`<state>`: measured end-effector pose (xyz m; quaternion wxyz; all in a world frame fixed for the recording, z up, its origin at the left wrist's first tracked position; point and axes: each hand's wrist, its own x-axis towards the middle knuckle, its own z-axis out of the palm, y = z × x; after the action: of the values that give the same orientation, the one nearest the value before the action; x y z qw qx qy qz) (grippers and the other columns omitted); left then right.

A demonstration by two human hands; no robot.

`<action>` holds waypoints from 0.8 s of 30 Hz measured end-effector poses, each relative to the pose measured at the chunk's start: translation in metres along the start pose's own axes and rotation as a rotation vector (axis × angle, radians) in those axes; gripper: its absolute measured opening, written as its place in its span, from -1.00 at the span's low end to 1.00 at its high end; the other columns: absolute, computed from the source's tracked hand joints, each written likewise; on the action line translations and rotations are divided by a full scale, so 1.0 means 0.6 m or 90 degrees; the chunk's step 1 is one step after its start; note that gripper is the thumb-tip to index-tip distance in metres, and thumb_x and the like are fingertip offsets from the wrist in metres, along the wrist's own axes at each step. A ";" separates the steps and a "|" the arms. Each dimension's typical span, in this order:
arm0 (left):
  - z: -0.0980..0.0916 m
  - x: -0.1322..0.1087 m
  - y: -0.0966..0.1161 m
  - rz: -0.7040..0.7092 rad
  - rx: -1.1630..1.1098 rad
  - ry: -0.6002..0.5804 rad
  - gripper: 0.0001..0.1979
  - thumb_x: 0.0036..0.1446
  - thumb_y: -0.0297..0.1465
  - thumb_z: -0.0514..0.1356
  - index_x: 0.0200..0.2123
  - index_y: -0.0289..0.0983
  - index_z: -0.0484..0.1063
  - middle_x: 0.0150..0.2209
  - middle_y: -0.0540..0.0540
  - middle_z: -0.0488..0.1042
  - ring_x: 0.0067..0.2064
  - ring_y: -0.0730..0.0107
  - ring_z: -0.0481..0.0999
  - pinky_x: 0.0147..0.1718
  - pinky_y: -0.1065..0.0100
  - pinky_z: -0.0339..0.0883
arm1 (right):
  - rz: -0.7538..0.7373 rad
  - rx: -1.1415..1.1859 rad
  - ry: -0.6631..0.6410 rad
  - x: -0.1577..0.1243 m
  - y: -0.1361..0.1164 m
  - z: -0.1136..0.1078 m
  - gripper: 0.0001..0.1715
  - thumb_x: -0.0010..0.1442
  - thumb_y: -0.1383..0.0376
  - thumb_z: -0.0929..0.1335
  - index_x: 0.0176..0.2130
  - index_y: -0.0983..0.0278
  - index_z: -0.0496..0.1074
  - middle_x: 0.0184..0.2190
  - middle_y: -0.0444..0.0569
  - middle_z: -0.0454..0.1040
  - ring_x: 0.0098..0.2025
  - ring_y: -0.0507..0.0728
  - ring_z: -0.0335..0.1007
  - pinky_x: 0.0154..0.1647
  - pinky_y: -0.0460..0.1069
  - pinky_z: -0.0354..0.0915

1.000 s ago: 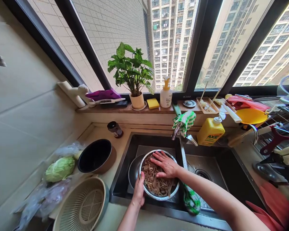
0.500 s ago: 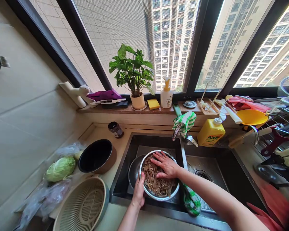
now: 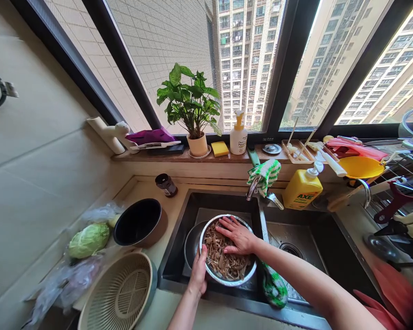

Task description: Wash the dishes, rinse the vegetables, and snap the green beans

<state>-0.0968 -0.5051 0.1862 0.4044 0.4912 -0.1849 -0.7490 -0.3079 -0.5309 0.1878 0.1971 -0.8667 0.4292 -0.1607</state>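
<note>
A round metal bowl full of brown dried shreds is over the left sink basin. My left hand grips the bowl's left rim, thumb on the edge and fingers underneath, partly hidden. On top of the shreds my right hand lies flat with its fingers spread. Beneath the bowl, to its left, part of a second metal bowl shows in the basin. A green and white cloth hangs over the sink's front, below my right forearm.
Left of the sink stand a dark pot, a beige colander, a cabbage and a small jar. The faucet carries a striped cloth. A yellow soap bottle stands behind the right basin.
The view has shifted very slightly. Both hands and the bowl hold practically the same positions as before.
</note>
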 end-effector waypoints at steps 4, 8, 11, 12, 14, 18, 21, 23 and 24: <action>0.002 -0.002 0.002 -0.002 0.001 -0.002 -0.58 0.17 -0.27 0.10 0.10 -0.21 0.25 0.04 -0.21 0.42 0.08 0.20 0.39 0.07 0.16 0.25 | -0.002 0.000 0.001 0.000 -0.001 -0.001 -0.04 0.08 -0.19 0.20 0.29 0.17 -0.12 0.32 0.11 -0.17 0.33 0.31 -0.35 0.27 0.30 -0.34; 0.003 -0.003 0.004 0.002 0.001 -0.002 -0.59 0.17 -0.27 0.11 0.09 -0.22 0.26 0.04 -0.21 0.42 0.07 0.21 0.39 0.07 0.16 0.25 | -0.002 -0.002 0.002 -0.001 -0.002 -0.001 -0.04 0.09 -0.20 0.20 0.29 0.18 -0.12 0.32 0.12 -0.18 0.33 0.32 -0.34 0.26 0.30 -0.33; 0.004 -0.006 0.005 0.000 0.008 0.009 -0.59 0.16 -0.27 0.12 0.07 -0.24 0.28 0.05 -0.22 0.41 0.07 0.20 0.40 0.07 0.17 0.24 | 0.002 -0.004 -0.001 -0.001 -0.002 0.000 -0.03 0.08 -0.21 0.19 0.29 0.19 -0.10 0.32 0.14 -0.16 0.33 0.32 -0.33 0.26 0.30 -0.33; 0.004 -0.007 0.005 -0.001 0.009 0.011 -0.59 0.16 -0.27 0.12 0.07 -0.24 0.28 0.05 -0.22 0.41 0.07 0.21 0.40 0.08 0.17 0.24 | 0.003 -0.005 -0.001 -0.002 -0.002 0.001 -0.03 0.08 -0.21 0.19 0.29 0.20 -0.09 0.32 0.15 -0.16 0.33 0.32 -0.33 0.26 0.30 -0.32; 0.005 -0.008 0.004 0.000 0.004 0.009 -0.59 0.17 -0.28 0.11 0.08 -0.24 0.27 0.06 -0.22 0.40 0.07 0.21 0.40 0.08 0.17 0.24 | 0.003 -0.006 -0.001 -0.002 -0.001 0.002 -0.03 0.07 -0.21 0.19 0.29 0.20 -0.09 0.32 0.14 -0.16 0.33 0.32 -0.33 0.26 0.30 -0.31; 0.005 -0.009 0.004 -0.003 -0.004 0.004 -0.56 0.17 -0.28 0.11 0.12 -0.21 0.23 0.08 -0.21 0.38 0.07 0.21 0.39 0.07 0.17 0.25 | 0.003 -0.002 0.002 -0.002 -0.003 0.002 -0.03 0.08 -0.20 0.20 0.29 0.20 -0.09 0.32 0.13 -0.15 0.33 0.31 -0.33 0.27 0.29 -0.31; 0.005 -0.010 0.005 -0.002 -0.001 0.002 -0.55 0.16 -0.27 0.11 0.13 -0.18 0.22 0.09 -0.20 0.37 0.07 0.22 0.39 0.07 0.17 0.24 | 0.004 0.002 0.001 -0.003 -0.005 0.002 -0.03 0.07 -0.21 0.20 0.29 0.20 -0.08 0.31 0.14 -0.13 0.33 0.31 -0.32 0.27 0.29 -0.32; 0.006 -0.012 0.006 0.002 0.002 0.005 -0.55 0.16 -0.28 0.12 0.13 -0.17 0.22 0.10 -0.19 0.37 0.07 0.22 0.40 0.08 0.17 0.24 | 0.005 0.003 0.002 -0.003 -0.007 0.003 -0.03 0.07 -0.20 0.20 0.29 0.20 -0.08 0.31 0.14 -0.12 0.33 0.31 -0.32 0.27 0.29 -0.32; 0.006 -0.012 0.006 0.002 0.003 0.007 -0.55 0.16 -0.28 0.12 0.13 -0.16 0.22 0.09 -0.19 0.37 0.07 0.23 0.40 0.07 0.17 0.24 | 0.005 0.003 0.002 -0.003 -0.007 0.004 -0.03 0.07 -0.20 0.21 0.29 0.20 -0.08 0.31 0.15 -0.12 0.33 0.31 -0.31 0.27 0.29 -0.32</action>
<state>-0.0969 -0.5019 0.1946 0.4056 0.4958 -0.1855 -0.7452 -0.3053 -0.5265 0.1877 0.1992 -0.8641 0.4326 -0.1627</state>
